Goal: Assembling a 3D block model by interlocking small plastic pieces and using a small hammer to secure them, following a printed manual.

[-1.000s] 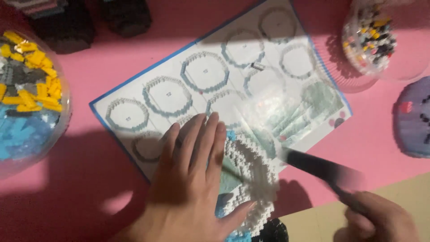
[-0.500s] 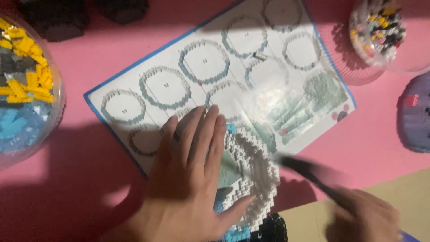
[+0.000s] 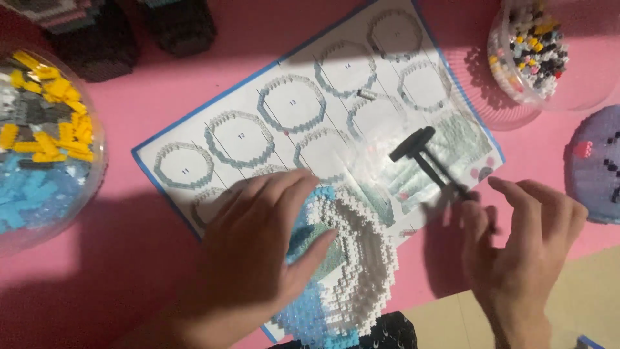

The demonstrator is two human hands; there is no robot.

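white-and-blue brick model [image 3: 349,271], black tool [image 3: 426,158], pink table [image 3: 194,71], blue-edged sheet [image 3: 245,123]

The left hand [image 3: 258,252] is lying flat on a white and blue brick model [image 3: 352,271], while the right hand [image 3: 516,252] is pinching a black tool [image 3: 426,158] over the instruction sheet [image 3: 258,123].

Hands: two, left hand [image 3: 258,258] and right hand [image 3: 523,258]
Black tools: one [image 3: 426,158], at the right hand's fingertips
Brick models: one white-and-blue [image 3: 352,271], under the left hand
Instruction sheets: one [image 3: 310,123], beyond both hands
Tubs of bricks: two, [image 3: 39,142] and [image 3: 536,52]
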